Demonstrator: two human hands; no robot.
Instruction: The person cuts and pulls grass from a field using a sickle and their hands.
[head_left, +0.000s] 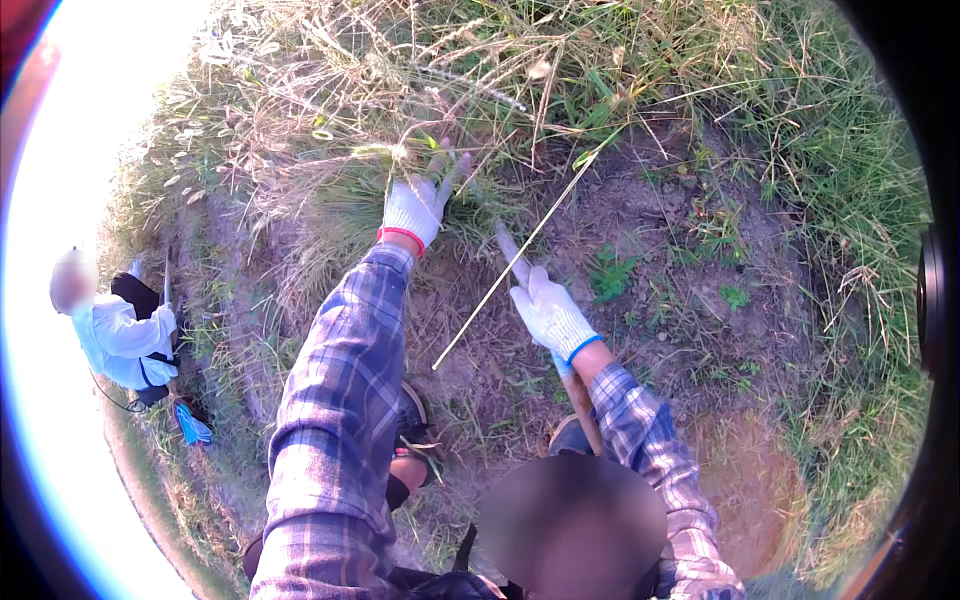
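My left hand (420, 199), in a white knit glove with a red cuff edge, reaches into a clump of long grass (352, 202); its fingers are blurred and partly among the blades, so its grip is unclear. My right hand (551, 307), in a white glove with a blue cuff edge, is closed around the wooden handle (581, 405) of a long tool. The tool's pale forward part (511, 244) points at the base of the grass, and its tip is hard to make out. A long dry grass stalk (517, 259) slants between my hands.
My shoes (412, 416) stand on bare soil with small weeds (611, 274). Taller grass (870, 187) grows ahead and at the right. At the far left another person (124, 330) crouches, holding a long tool, beside a blue object (193, 426).
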